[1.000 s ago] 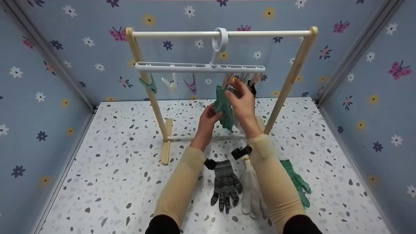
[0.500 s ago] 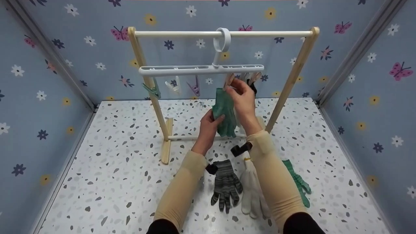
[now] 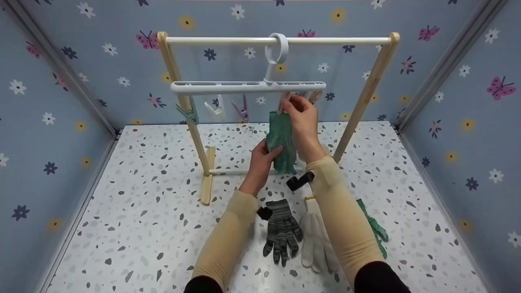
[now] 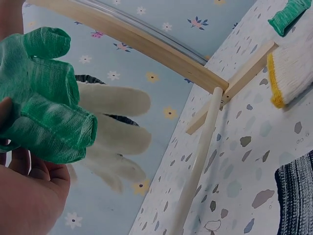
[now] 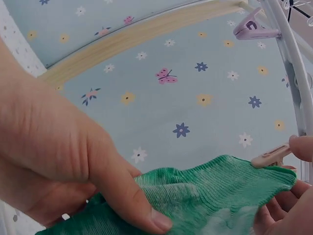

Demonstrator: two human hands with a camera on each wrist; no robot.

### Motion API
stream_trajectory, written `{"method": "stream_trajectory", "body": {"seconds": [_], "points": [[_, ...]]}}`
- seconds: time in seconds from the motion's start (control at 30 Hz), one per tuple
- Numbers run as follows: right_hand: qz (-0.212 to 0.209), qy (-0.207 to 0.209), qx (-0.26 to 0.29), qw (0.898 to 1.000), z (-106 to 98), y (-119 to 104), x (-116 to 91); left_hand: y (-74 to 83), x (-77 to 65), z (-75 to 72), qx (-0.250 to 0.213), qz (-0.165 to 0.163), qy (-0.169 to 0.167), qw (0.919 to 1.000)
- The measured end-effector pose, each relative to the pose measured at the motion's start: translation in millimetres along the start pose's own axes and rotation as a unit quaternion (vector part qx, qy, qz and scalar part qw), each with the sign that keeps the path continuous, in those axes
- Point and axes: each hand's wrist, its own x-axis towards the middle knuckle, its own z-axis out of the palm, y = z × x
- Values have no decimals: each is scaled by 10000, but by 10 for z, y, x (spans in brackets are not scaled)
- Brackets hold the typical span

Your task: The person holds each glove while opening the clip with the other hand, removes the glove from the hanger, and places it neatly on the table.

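A green knit glove [image 3: 281,136] hangs cuff up under the white hanger [image 3: 228,87]. My left hand [image 3: 260,160] pinches the glove's side, its thumb across the front. My right hand [image 3: 304,122] is at the cuff, its thumb and fingers pinching a beige clothespin [image 5: 270,155]. In the right wrist view, the clothespin's tip lies over the cuff edge. Behind the green glove, a white glove [image 4: 117,100] hangs with a dark glove partly hidden behind it.
Green [image 3: 189,114], white [image 3: 215,106] and purple [image 3: 241,110] clothespins hang at the hanger's left. A wooden rack [image 3: 366,95] carries the hanger. Below lie a grey striped glove [image 3: 281,230], a white glove [image 3: 314,240] and another green glove [image 3: 376,228], partly behind the right forearm.
The green glove has turned to show its broad side and hangs slightly lower. My left hand has shifted down with it. My right fingers have closed in around the clothespin.
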Motion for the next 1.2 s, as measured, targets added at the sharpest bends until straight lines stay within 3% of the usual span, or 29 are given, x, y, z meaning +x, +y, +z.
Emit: {"method": "stream_trajectory", "body": {"seconds": [0.4, 0.57, 0.77, 1.2], "points": [[-123, 335, 361, 9987, 35, 13, 32, 34, -50, -52, -80, 16, -3, 10000], [-200, 392, 171, 9989, 17, 0, 24, 82, -52, -110, -249, 119, 52, 9996], [-281, 495, 97, 9983, 4, -10, 19, 162, -64, -159, -122, 277, 351, 9989], [-519, 454, -115, 9975, -10, -5, 3, 137, -94, -255, -115, 326, 761, 9965]]}}
